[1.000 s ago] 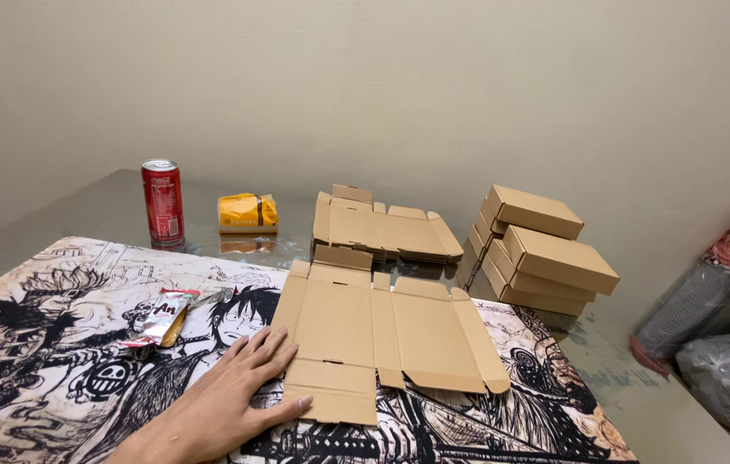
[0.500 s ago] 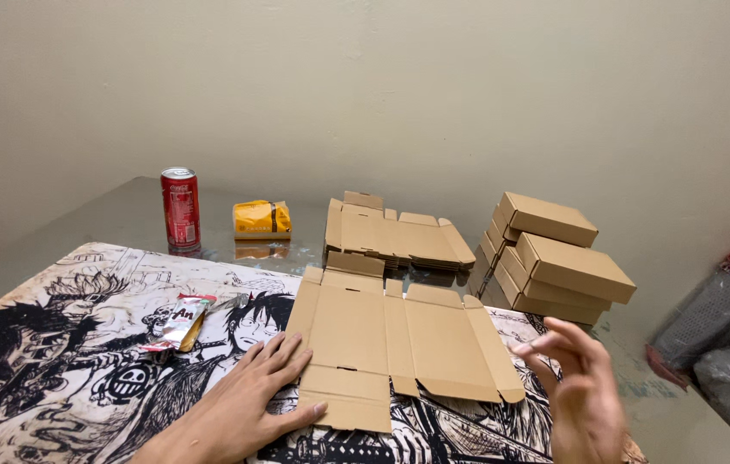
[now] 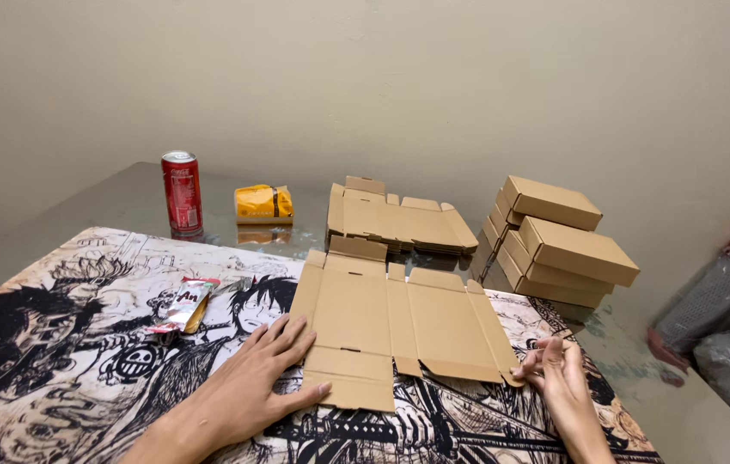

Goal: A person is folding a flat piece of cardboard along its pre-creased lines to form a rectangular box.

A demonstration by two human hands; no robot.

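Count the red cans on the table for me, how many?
1. The red can stands upright at the table's far left, beside a yellow packet. Nothing seems to hide another.

Glass table (image 3: 107, 202) under printed mat (image 3: 64, 344)

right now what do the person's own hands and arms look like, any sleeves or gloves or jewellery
Both are bare. The left hand has no glove, ring or watch showing, and its forearm is uncovered to the frame edge, with no sleeve. The right hand is also ungloved, with no ring visible; its wrist is bare too. No markings or bands appear on either.
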